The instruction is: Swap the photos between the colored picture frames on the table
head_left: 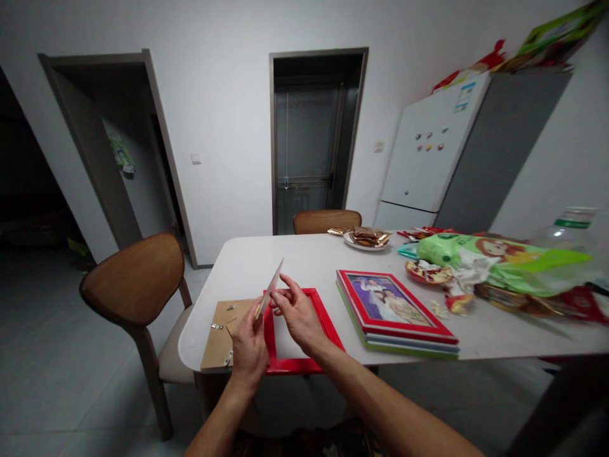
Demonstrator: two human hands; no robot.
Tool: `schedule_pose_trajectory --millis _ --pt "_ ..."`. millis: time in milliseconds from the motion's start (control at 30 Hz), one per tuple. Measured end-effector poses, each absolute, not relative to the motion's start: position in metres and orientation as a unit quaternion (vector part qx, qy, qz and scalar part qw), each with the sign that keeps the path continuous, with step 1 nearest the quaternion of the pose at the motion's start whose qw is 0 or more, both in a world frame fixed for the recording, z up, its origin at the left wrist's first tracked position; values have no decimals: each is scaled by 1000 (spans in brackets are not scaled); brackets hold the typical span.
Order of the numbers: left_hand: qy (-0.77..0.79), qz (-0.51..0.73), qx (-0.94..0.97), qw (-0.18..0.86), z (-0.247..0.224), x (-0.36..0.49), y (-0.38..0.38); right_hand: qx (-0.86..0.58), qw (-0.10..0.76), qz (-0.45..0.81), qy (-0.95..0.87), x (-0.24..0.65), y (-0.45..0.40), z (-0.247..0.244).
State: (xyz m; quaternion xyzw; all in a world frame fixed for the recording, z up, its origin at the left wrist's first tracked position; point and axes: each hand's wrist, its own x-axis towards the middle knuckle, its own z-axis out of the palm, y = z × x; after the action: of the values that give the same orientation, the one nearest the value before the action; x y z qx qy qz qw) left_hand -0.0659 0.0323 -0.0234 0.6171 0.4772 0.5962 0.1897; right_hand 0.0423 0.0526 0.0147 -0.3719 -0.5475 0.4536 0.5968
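Note:
In my left hand (250, 348) is a thin pale sheet (273, 285), perhaps a photo, held up and seen almost edge-on. Close to its right side is my right hand (295, 312), fingers apart and partly bent; whether a fingertip touches the sheet I cannot tell. Below both hands a red picture frame (328, 324) lies flat, with the white tabletop showing through its opening. To the left lies a brown backing board (216, 343) with small metal clips, partly hidden by my left hand.
Right of the hands is a stack of picture frames (397, 308), a red one with a photo on top. Farther back stand a plate (354, 242) of wrapped snacks, opened fruit (428, 271) and a green bag (480, 254). A wooden chair (137, 285) stands at the left.

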Motion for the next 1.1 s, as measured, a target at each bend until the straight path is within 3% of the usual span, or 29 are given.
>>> schedule_pose_trajectory --millis 167,333,500,767,1100 --pt "403 709 383 434 -26 -49 38 -502 543 482 -471 60 59 -19" --pt "374 694 359 499 -44 -35 36 -440 593 559 -377 84 66 -37" --pt "458 622 475 422 -44 -50 36 -491 582 511 -400 114 78 -33" --pt "567 315 733 205 -40 -53 19 -629 455 326 -540 124 99 -47" --pt "539 262 788 138 -47 -53 17 -647 417 312 -557 121 107 -45"
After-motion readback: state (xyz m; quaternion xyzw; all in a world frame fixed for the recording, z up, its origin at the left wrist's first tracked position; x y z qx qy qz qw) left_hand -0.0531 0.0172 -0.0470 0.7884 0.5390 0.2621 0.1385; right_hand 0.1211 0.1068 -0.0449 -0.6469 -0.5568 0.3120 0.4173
